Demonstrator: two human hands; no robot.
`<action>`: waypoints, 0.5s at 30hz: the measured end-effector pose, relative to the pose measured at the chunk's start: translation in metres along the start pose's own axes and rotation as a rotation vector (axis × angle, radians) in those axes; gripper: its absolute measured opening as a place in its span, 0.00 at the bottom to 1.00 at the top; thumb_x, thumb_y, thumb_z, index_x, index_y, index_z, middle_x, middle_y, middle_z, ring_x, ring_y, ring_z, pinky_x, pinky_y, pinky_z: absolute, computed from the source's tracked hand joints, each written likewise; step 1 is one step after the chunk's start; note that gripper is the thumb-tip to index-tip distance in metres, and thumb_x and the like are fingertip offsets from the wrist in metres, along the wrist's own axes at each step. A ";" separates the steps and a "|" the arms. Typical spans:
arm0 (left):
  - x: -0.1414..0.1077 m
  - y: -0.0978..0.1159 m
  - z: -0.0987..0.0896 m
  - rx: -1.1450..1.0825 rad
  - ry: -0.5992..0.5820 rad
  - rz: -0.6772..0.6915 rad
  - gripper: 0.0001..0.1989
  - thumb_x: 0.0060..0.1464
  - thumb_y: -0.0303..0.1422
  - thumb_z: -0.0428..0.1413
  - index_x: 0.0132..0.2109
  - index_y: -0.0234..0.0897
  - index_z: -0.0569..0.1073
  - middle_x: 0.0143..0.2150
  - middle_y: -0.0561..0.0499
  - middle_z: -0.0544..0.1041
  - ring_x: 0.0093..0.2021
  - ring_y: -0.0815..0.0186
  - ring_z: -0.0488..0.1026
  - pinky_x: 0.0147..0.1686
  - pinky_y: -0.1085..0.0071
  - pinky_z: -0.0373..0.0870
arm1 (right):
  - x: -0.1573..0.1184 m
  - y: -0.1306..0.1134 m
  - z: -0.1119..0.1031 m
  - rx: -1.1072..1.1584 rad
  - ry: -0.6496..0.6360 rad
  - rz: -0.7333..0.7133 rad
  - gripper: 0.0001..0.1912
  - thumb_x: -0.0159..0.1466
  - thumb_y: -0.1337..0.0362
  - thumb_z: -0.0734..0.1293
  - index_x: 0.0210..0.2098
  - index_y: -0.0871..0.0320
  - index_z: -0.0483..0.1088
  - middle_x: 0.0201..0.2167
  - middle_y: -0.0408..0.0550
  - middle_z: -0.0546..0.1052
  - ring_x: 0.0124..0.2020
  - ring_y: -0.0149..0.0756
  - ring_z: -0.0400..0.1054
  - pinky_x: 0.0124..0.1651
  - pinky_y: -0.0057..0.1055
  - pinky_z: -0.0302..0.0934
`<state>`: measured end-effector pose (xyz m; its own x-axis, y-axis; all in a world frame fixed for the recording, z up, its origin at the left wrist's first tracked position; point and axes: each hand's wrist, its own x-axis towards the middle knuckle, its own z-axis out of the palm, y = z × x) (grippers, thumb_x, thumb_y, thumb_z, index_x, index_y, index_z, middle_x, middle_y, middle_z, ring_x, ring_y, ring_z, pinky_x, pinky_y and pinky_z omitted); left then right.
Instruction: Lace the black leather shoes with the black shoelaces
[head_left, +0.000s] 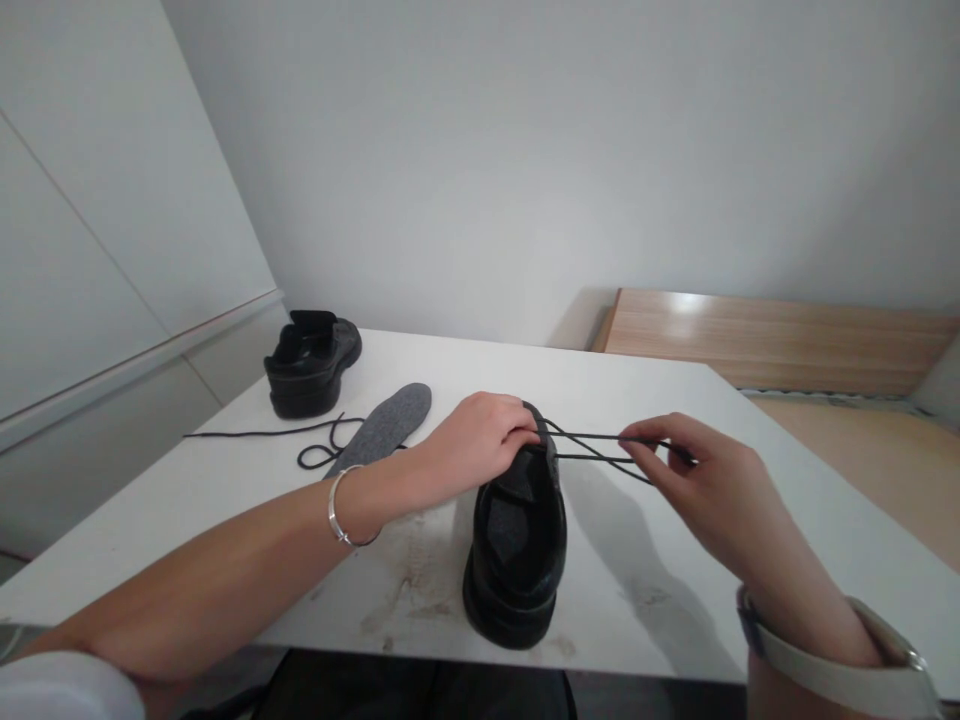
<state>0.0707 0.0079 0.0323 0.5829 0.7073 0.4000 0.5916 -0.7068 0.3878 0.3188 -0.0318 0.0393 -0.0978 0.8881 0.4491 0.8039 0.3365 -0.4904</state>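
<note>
A black shoe [517, 560] stands on the white table, its heel toward me and its toe pointing away. Over its front, at the lacing, lies my left hand [487, 435], fingers bent and closed against the upper; what the fingertips grip is hidden. My right hand [682, 460], to the right of the shoe, pinches black laces [589, 437] between thumb and fingers. Several strands run taut and nearly level from the shoe to that hand, some of them crossing.
A second black shoe [304, 375] sits at the table's far left. Nearer are a grey insole [386, 425] and a loose black lace [262, 433]. The white table [645, 390] has brown smudges near its front edge. A wooden board [765, 340] stands behind on the right.
</note>
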 end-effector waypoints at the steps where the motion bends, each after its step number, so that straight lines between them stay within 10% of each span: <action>1: 0.000 -0.001 -0.001 -0.002 0.011 -0.005 0.07 0.61 0.25 0.57 0.37 0.32 0.81 0.35 0.48 0.82 0.36 0.63 0.77 0.40 0.70 0.69 | -0.001 0.006 -0.004 -0.025 0.028 0.016 0.18 0.61 0.47 0.66 0.32 0.55 0.77 0.25 0.46 0.76 0.22 0.32 0.61 0.27 0.31 0.53; 9: -0.001 -0.001 -0.003 -0.011 0.018 0.003 0.08 0.61 0.24 0.57 0.37 0.32 0.81 0.35 0.48 0.82 0.35 0.64 0.76 0.39 0.70 0.68 | -0.007 0.034 -0.010 -0.372 0.257 0.111 0.16 0.61 0.52 0.60 0.32 0.56 0.72 0.31 0.51 0.76 0.29 0.39 0.66 0.33 0.34 0.53; 15: -0.003 -0.001 -0.007 -0.047 0.032 -0.048 0.07 0.60 0.24 0.58 0.37 0.33 0.82 0.34 0.49 0.82 0.33 0.66 0.75 0.37 0.71 0.67 | -0.009 0.033 -0.016 -0.051 0.352 0.422 0.23 0.59 0.43 0.64 0.33 0.56 0.76 0.19 0.44 0.69 0.20 0.33 0.57 0.26 0.32 0.49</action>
<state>0.0647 0.0067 0.0361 0.5360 0.7400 0.4064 0.5909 -0.6727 0.4454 0.3558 -0.0336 0.0306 0.4341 0.7815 0.4481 0.7592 -0.0497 -0.6490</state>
